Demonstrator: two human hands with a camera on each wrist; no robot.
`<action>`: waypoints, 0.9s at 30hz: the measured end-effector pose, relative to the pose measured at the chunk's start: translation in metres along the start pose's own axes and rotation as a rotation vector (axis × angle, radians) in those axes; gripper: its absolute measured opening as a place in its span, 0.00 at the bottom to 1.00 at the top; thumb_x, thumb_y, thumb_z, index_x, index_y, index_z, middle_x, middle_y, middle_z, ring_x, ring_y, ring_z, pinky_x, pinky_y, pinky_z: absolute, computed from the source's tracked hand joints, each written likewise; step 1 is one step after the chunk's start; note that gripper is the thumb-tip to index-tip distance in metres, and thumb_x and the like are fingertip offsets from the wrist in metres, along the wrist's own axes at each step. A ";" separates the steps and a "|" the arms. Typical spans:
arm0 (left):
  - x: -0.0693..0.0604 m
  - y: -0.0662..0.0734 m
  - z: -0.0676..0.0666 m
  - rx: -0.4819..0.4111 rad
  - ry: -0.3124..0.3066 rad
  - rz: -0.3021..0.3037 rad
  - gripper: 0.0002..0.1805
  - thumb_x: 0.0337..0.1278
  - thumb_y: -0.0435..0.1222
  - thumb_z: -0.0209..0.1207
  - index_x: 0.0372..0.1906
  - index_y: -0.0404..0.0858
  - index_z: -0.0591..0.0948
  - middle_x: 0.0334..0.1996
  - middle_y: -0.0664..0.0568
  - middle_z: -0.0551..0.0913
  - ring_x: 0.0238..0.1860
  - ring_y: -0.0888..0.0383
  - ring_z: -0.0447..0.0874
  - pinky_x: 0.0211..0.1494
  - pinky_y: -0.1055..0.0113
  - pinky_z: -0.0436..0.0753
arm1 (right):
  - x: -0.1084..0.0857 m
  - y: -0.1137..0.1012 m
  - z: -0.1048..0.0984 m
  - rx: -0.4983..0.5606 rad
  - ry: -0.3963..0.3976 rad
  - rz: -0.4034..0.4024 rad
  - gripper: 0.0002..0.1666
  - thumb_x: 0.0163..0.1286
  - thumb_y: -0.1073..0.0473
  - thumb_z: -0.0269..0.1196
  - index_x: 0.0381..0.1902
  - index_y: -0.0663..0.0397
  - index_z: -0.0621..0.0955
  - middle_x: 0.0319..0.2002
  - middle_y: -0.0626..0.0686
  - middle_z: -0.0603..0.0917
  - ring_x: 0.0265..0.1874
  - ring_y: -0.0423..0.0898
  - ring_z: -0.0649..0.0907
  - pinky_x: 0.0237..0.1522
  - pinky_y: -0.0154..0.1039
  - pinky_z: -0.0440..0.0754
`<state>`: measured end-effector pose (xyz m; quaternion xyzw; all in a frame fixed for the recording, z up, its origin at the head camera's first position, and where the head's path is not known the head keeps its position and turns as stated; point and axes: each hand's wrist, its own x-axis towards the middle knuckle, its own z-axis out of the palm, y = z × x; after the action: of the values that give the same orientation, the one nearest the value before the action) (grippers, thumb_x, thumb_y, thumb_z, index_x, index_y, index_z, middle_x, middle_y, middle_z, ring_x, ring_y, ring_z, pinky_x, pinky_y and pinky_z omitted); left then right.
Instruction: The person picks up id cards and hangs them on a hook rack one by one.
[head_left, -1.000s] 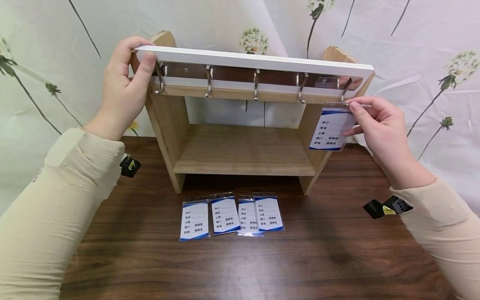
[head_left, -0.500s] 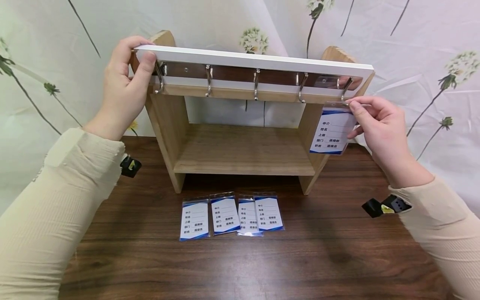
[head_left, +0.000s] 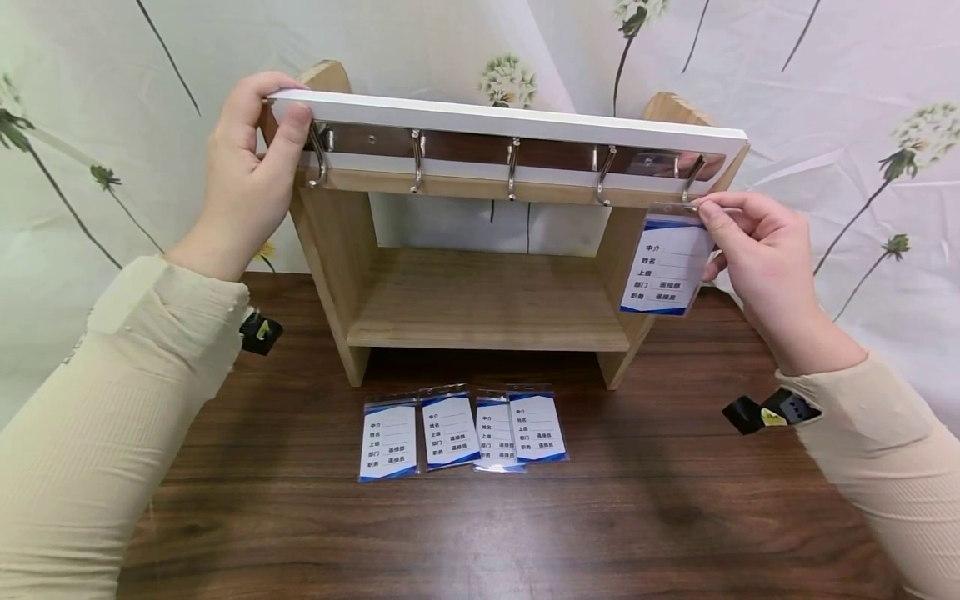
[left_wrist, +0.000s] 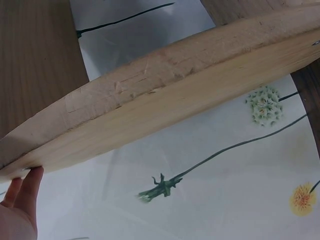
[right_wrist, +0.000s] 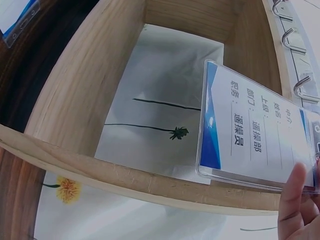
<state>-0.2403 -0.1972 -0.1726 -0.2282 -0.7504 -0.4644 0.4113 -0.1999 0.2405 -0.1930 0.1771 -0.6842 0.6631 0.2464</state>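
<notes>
Gripping the left end of a long white board (head_left: 480,115), your left hand (head_left: 258,171) has its thumb on the front face, just beside the leftmost hook. Board spans the top of a pale wooden shelf frame (head_left: 487,300) and carries a shiny metal strip (head_left: 461,148) with five hooks. Frame stands on a dark brown wood table (head_left: 480,542), white floral cloth (head_left: 420,42) behind. Four blue-and-white badges in clear sleeves (head_left: 388,442) lie flat in front; the two on the right overlap.

Your right hand (head_left: 765,250) pinches a rectangular blue-and-white badge in a clear plastic sleeve (head_left: 667,262) by its top right corner, thumb in front. Badge is right under the rightmost silver hook (head_left: 693,179); your fingers cover that corner, so can't tell if it's on. It hangs with its lower end slanting left, printed side out, black text, blue bands top and bottom.
</notes>
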 end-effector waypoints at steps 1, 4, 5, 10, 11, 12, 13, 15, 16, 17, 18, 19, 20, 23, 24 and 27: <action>0.000 0.000 0.000 -0.001 0.000 0.003 0.17 0.73 0.39 0.53 0.57 0.31 0.75 0.35 0.70 0.71 0.32 0.66 0.66 0.28 0.76 0.67 | 0.000 0.000 0.000 0.001 0.002 0.000 0.09 0.68 0.69 0.62 0.33 0.52 0.87 0.26 0.44 0.88 0.15 0.37 0.77 0.12 0.28 0.73; 0.000 0.000 0.000 -0.004 0.001 0.011 0.17 0.72 0.39 0.53 0.57 0.31 0.75 0.35 0.71 0.71 0.32 0.67 0.67 0.28 0.76 0.66 | 0.000 0.000 0.000 0.010 0.006 -0.003 0.09 0.68 0.69 0.62 0.33 0.52 0.87 0.25 0.45 0.88 0.13 0.38 0.75 0.12 0.28 0.72; 0.001 0.000 0.001 -0.006 0.003 0.010 0.17 0.72 0.39 0.53 0.57 0.31 0.75 0.35 0.71 0.71 0.32 0.67 0.67 0.29 0.76 0.66 | 0.000 0.000 0.001 0.009 0.008 -0.004 0.09 0.68 0.69 0.62 0.33 0.52 0.87 0.25 0.45 0.88 0.13 0.38 0.75 0.11 0.28 0.71; 0.001 -0.001 -0.001 0.001 -0.008 0.038 0.18 0.73 0.39 0.52 0.57 0.29 0.75 0.36 0.74 0.70 0.33 0.68 0.66 0.29 0.76 0.65 | 0.000 0.000 0.002 0.015 0.013 -0.006 0.10 0.68 0.69 0.62 0.32 0.53 0.87 0.23 0.45 0.87 0.11 0.38 0.74 0.11 0.28 0.70; 0.001 -0.002 -0.001 0.004 -0.012 0.050 0.18 0.73 0.39 0.52 0.56 0.29 0.75 0.36 0.74 0.70 0.33 0.68 0.66 0.29 0.76 0.65 | 0.000 0.000 0.002 0.017 0.014 -0.006 0.10 0.68 0.69 0.62 0.32 0.53 0.87 0.23 0.45 0.87 0.11 0.38 0.73 0.11 0.28 0.70; 0.001 -0.002 -0.001 0.007 -0.015 0.057 0.18 0.73 0.39 0.52 0.56 0.29 0.74 0.36 0.75 0.70 0.33 0.68 0.66 0.29 0.76 0.65 | 0.000 0.000 0.002 0.020 0.015 -0.007 0.10 0.68 0.69 0.62 0.32 0.53 0.87 0.23 0.45 0.87 0.10 0.38 0.73 0.10 0.28 0.70; 0.001 -0.002 -0.002 0.010 -0.017 0.060 0.18 0.73 0.39 0.52 0.56 0.29 0.74 0.36 0.75 0.69 0.33 0.68 0.66 0.29 0.76 0.65 | 0.000 0.000 0.002 0.024 0.015 -0.007 0.10 0.68 0.69 0.62 0.32 0.53 0.87 0.23 0.45 0.87 0.10 0.38 0.73 0.10 0.28 0.70; 0.001 -0.002 -0.002 0.012 -0.015 0.052 0.18 0.73 0.39 0.52 0.56 0.29 0.74 0.36 0.75 0.69 0.33 0.68 0.66 0.29 0.76 0.65 | 0.000 0.000 0.003 0.026 0.017 -0.007 0.10 0.68 0.69 0.62 0.32 0.53 0.87 0.22 0.45 0.87 0.10 0.38 0.73 0.10 0.28 0.69; 0.001 -0.001 -0.001 0.013 -0.011 0.044 0.18 0.73 0.39 0.52 0.56 0.29 0.75 0.36 0.75 0.69 0.33 0.68 0.66 0.29 0.76 0.65 | 0.000 0.000 0.003 0.024 0.017 -0.007 0.10 0.68 0.69 0.62 0.32 0.53 0.87 0.22 0.45 0.87 0.10 0.38 0.73 0.10 0.28 0.69; 0.001 0.000 -0.001 0.012 -0.008 0.037 0.18 0.73 0.39 0.52 0.56 0.30 0.75 0.36 0.74 0.70 0.32 0.68 0.66 0.29 0.77 0.65 | 0.000 0.000 0.003 0.023 0.018 -0.007 0.10 0.68 0.69 0.62 0.32 0.53 0.87 0.22 0.45 0.87 0.10 0.38 0.73 0.10 0.28 0.69; 0.001 0.000 -0.001 0.010 -0.008 0.032 0.18 0.73 0.39 0.52 0.56 0.30 0.75 0.35 0.74 0.70 0.32 0.68 0.66 0.28 0.77 0.65 | 0.000 0.000 0.003 0.022 0.018 -0.007 0.10 0.68 0.69 0.62 0.32 0.53 0.87 0.22 0.45 0.87 0.10 0.38 0.73 0.10 0.28 0.69; 0.000 0.000 -0.001 0.010 -0.010 0.032 0.18 0.73 0.39 0.52 0.56 0.30 0.75 0.35 0.73 0.70 0.32 0.68 0.66 0.28 0.77 0.66 | 0.000 0.000 0.003 0.022 0.018 -0.004 0.10 0.68 0.69 0.62 0.32 0.53 0.87 0.22 0.45 0.87 0.11 0.38 0.73 0.10 0.28 0.69; 0.000 0.001 -0.001 0.009 -0.011 0.031 0.18 0.73 0.39 0.52 0.56 0.30 0.75 0.35 0.73 0.70 0.32 0.68 0.66 0.28 0.77 0.66 | 0.000 0.000 0.002 0.021 0.018 -0.003 0.10 0.68 0.69 0.62 0.32 0.53 0.87 0.23 0.45 0.87 0.11 0.38 0.73 0.10 0.28 0.70; 0.000 0.001 -0.001 0.008 -0.017 0.038 0.18 0.73 0.39 0.52 0.56 0.30 0.75 0.34 0.73 0.69 0.32 0.67 0.66 0.27 0.76 0.66 | 0.001 0.001 0.002 0.017 0.018 0.005 0.10 0.68 0.69 0.63 0.32 0.52 0.87 0.23 0.45 0.87 0.12 0.38 0.74 0.11 0.28 0.71; 0.000 0.000 -0.001 0.010 -0.017 0.040 0.18 0.73 0.39 0.52 0.56 0.30 0.75 0.34 0.73 0.69 0.32 0.67 0.66 0.28 0.76 0.66 | 0.001 0.001 0.002 0.013 0.018 0.007 0.10 0.68 0.69 0.63 0.32 0.52 0.87 0.23 0.45 0.87 0.13 0.37 0.74 0.11 0.28 0.71; 0.001 -0.001 -0.001 0.019 -0.012 0.041 0.18 0.73 0.39 0.52 0.56 0.30 0.75 0.34 0.73 0.69 0.32 0.68 0.66 0.28 0.76 0.66 | 0.001 0.002 0.002 -0.002 0.017 0.010 0.09 0.68 0.69 0.63 0.32 0.52 0.87 0.23 0.44 0.87 0.13 0.37 0.75 0.11 0.28 0.72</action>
<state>-0.2406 -0.1986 -0.1721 -0.2424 -0.7525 -0.4473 0.4181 -0.2022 0.2392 -0.1938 0.1677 -0.6837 0.6650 0.2492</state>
